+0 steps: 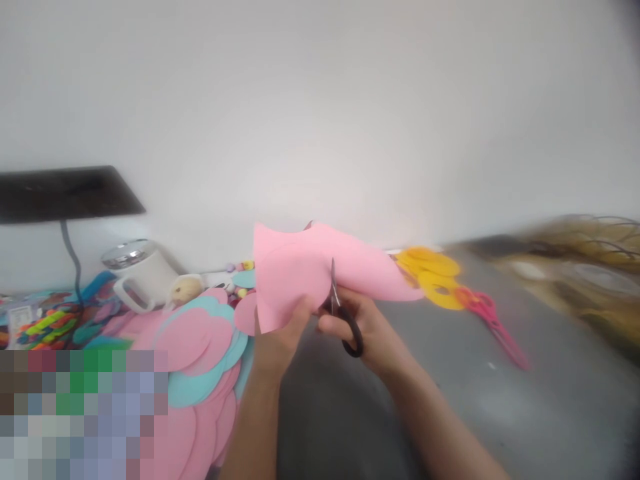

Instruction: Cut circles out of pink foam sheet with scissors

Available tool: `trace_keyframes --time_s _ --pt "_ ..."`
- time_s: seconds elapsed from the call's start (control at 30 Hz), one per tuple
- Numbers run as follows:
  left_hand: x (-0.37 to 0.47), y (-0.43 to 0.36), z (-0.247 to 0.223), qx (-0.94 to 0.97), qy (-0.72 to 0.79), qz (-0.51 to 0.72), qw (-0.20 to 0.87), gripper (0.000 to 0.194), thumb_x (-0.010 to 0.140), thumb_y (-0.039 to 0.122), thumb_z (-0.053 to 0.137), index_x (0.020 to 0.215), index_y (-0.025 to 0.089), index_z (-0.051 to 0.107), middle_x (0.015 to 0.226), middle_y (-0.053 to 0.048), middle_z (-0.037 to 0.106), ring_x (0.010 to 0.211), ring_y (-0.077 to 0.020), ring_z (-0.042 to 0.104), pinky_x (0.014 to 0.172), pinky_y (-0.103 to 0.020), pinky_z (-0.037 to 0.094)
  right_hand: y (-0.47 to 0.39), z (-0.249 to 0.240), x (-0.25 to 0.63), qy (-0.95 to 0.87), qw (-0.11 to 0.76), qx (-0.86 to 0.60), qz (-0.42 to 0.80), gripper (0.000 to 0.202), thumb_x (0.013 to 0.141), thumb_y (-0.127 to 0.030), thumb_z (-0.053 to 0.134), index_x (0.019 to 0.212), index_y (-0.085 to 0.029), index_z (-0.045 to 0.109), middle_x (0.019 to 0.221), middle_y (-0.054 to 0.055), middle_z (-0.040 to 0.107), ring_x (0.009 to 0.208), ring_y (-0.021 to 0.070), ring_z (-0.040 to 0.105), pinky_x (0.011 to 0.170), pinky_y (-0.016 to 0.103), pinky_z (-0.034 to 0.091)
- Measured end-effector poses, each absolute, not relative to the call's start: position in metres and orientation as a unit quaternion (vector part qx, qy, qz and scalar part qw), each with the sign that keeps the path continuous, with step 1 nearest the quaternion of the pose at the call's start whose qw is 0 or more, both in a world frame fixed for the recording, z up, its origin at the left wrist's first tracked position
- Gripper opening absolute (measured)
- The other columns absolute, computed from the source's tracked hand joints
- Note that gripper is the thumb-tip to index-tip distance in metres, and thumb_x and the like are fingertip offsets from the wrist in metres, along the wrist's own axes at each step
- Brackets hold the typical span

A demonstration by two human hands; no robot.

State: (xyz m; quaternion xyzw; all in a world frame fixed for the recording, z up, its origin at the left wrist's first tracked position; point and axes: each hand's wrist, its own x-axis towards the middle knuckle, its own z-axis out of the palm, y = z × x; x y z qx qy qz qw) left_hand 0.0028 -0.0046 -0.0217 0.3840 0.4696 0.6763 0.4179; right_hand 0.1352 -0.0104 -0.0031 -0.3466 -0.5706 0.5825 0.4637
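Observation:
Pink paper (295,273), a sheet with a faint round outline and a curled right side, is held up in front of me. My left hand (283,333) pinches its lower edge, thumb on the near face and fingers hidden behind. In my right hand (360,323) is a pair of scissors (334,287) with dark handles, fingers through the loops. The blades point up against the paper, beside the round outline. Cut pink paper circles (200,337) and light blue paper circles (195,387) lie overlapping to the left of my left hand.
Yellow paper rounds (435,270) and pink-handled scissors (495,323) lie on the grey table (500,413) at right. At left stand a white mug (147,277) with a shiny lid and colourful craft pieces (50,323). A dark panel (70,193) with a cable is behind, before a white wall.

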Motion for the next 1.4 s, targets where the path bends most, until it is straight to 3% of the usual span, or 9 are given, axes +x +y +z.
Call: trace_keyframes --time_s 0.17,0.53,1.0,1.4 --pt "0.0001 -0.0030 -0.0276 0.430 0.501 0.655 0.369 0.027 0.061 0.036 0.075 0.076 0.017 0.064 0.074 -0.005 0.062 0.076 -0.0204 0.060 0.072 -0.035 0.051 -0.0118 -0.0025 0.1348 -0.576 0.460 -0.356 0.574 0.038 0.068 -0.051 0.070 0.078 -0.017 0.055 0.070 -0.001 0.046 0.064 0.0120 0.042 0.059 0.026 0.035" --pt "-0.0054 0.0000 -0.0262 0.460 0.465 0.644 0.396 0.027 0.063 0.038 0.071 0.078 0.018 0.062 0.075 -0.004 0.063 0.074 -0.0206 0.061 0.063 -0.033 0.051 -0.0108 -0.0023 0.1336 -0.568 0.469 -0.359 0.574 0.037 0.065 -0.049 0.072 0.076 -0.017 0.058 0.065 -0.002 0.047 0.059 0.0113 0.044 0.056 0.026 0.040" --pt "-0.0033 -0.0021 -0.0229 0.467 0.448 0.623 0.439 0.025 0.067 0.043 0.068 0.071 0.019 0.063 0.062 -0.003 0.059 0.068 -0.0213 0.061 0.059 -0.036 0.053 -0.0119 -0.0033 0.1316 -0.541 0.466 -0.376 0.591 0.019 0.065 -0.030 0.067 0.075 -0.017 0.058 0.057 -0.005 0.048 0.053 0.0092 0.045 0.053 0.024 0.040" --pt "0.0016 -0.0017 -0.0229 0.470 0.433 0.663 0.390 0.023 0.065 0.036 0.072 0.074 0.019 0.059 0.069 -0.001 0.056 0.066 -0.0162 0.055 0.063 -0.034 0.050 -0.0105 -0.0036 0.1288 -0.554 0.482 -0.356 0.578 0.031 0.063 -0.039 0.074 0.073 -0.017 0.055 0.064 -0.003 0.049 0.058 0.0101 0.043 0.055 0.024 0.036"
